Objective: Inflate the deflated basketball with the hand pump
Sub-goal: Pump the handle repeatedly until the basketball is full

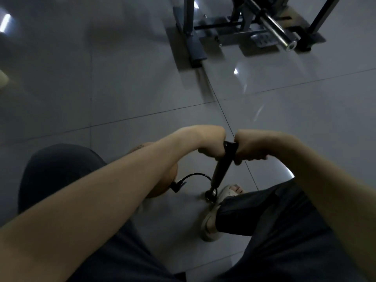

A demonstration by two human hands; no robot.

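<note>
Black pump point(220, 169) stands on the floor point(122, 88), left hand point(211, 143) and right hand point(250, 147) curled round its handle point(230, 145); hose point(195, 175) reaches the ball point(162, 190) under the left forearm. Push straight down, shoe point(211, 220) pinning the base.

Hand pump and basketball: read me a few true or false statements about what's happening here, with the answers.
1. The left hand and right hand both grip the handle of the pump. True.
2. The basketball lies to the right of the pump. False: it is on the left, partly hidden behind the left forearm.
3. A black hose curves from the pump's lower end to the basketball. True.
4. The pump lies flat on the floor. False: it stands on its base, leaning slightly.
5. A light-coloured shoe sits right beside the pump's base. True.
</note>
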